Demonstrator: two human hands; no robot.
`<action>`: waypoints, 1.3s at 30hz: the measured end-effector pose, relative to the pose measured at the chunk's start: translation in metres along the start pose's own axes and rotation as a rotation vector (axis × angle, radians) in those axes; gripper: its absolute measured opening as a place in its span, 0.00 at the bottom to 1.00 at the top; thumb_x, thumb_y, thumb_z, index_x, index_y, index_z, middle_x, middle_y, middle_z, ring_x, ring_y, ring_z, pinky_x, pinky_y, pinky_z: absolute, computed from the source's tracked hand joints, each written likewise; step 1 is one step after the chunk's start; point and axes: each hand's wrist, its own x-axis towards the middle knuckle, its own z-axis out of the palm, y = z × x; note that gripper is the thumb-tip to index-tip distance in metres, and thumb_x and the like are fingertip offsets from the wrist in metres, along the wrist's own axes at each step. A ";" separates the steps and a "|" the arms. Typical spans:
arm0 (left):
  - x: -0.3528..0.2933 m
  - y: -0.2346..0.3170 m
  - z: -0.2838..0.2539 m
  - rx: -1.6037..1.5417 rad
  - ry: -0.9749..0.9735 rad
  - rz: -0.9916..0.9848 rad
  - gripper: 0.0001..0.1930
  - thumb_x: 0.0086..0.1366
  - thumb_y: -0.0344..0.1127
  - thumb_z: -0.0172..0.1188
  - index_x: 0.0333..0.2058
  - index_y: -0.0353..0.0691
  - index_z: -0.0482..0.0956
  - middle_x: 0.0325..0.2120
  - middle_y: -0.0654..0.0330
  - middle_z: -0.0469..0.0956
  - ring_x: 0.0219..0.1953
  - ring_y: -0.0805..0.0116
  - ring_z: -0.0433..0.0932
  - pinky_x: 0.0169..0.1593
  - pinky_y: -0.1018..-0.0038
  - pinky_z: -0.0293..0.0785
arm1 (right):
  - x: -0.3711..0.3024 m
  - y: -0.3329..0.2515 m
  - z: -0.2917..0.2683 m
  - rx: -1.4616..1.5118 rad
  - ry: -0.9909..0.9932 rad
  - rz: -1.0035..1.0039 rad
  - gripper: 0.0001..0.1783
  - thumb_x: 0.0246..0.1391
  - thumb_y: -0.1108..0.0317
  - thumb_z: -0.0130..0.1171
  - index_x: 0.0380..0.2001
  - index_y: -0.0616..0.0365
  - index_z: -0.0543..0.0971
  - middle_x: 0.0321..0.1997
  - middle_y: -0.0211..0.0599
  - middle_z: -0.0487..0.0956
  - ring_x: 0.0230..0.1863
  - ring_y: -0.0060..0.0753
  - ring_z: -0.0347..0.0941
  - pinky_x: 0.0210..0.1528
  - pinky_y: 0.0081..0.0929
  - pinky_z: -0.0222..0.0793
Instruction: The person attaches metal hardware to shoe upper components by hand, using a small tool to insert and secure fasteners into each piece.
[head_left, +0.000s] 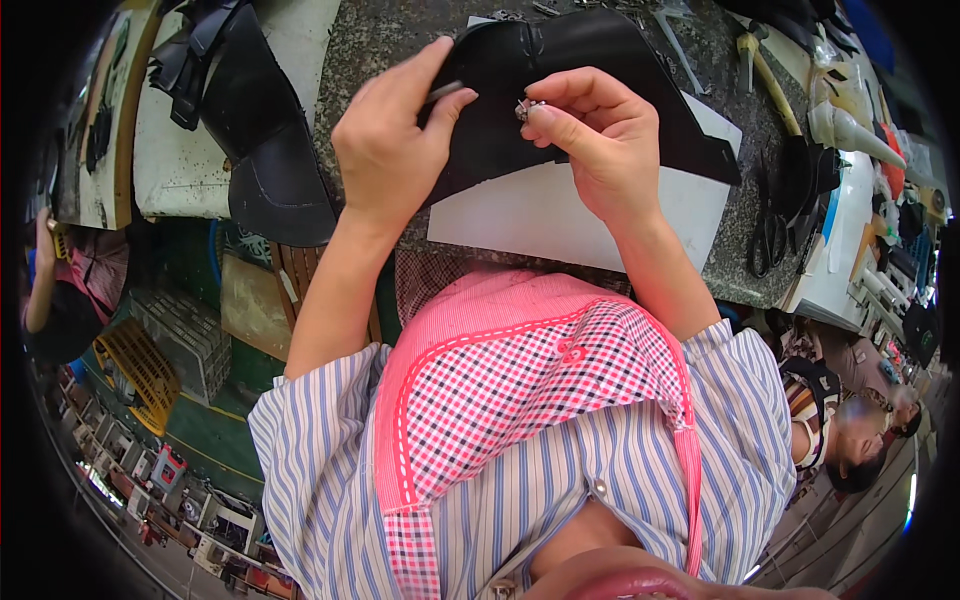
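A curved black leather piece (600, 75) lies across the speckled stone slab (745, 272), partly over a white sheet (530, 215). My left hand (393, 140) is closed over the leather's left side, with a short dark metal rod (443, 92) between thumb and fingers. Most of that rod is hidden by the hand. Over the middle of the leather, my right hand (605, 135) pinches a few tiny silvery metal pieces (524, 108) between thumb and forefinger. Their exact kind is too small to make out.
More black leather pieces (265, 130) with straps lie on a white board at left. To the right are a hammer (775, 90) with a yellowish handle, a white bottle with a long nozzle (850, 132) and black straps (768, 235). Other people are at both sides; crates (140, 375) stand lower left.
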 end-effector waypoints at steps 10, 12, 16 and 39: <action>-0.001 0.021 -0.009 -0.568 -0.139 -0.404 0.14 0.46 0.25 0.64 0.36 0.36 0.77 0.26 0.62 0.77 0.28 0.76 0.74 0.32 0.83 0.70 | 0.006 0.008 0.006 -0.147 0.073 -0.302 0.07 0.37 0.81 0.62 0.24 0.64 0.77 0.26 0.30 0.74 0.28 0.17 0.70 0.30 0.12 0.66; 0.003 0.029 -0.015 -0.824 -0.270 -0.571 0.14 0.47 0.24 0.64 0.35 0.29 0.76 0.26 0.61 0.77 0.28 0.78 0.75 0.33 0.84 0.71 | 0.005 0.006 0.005 -0.140 0.063 -0.305 0.07 0.36 0.82 0.62 0.24 0.64 0.78 0.27 0.30 0.74 0.28 0.17 0.69 0.30 0.12 0.66; 0.001 0.027 -0.019 -0.915 -0.325 -0.595 0.14 0.47 0.25 0.64 0.36 0.30 0.76 0.26 0.61 0.77 0.28 0.78 0.74 0.34 0.84 0.71 | 0.004 0.002 0.006 -0.045 0.081 -0.286 0.07 0.35 0.83 0.62 0.23 0.64 0.78 0.27 0.31 0.73 0.29 0.18 0.69 0.31 0.12 0.65; -0.015 0.035 -0.006 -0.483 -0.073 -0.082 0.12 0.43 0.27 0.67 0.29 0.34 0.78 0.18 0.64 0.73 0.20 0.78 0.68 0.23 0.82 0.64 | -0.006 0.000 0.006 -0.273 0.058 -0.353 0.05 0.36 0.81 0.60 0.21 0.64 0.76 0.26 0.33 0.72 0.26 0.18 0.68 0.27 0.14 0.64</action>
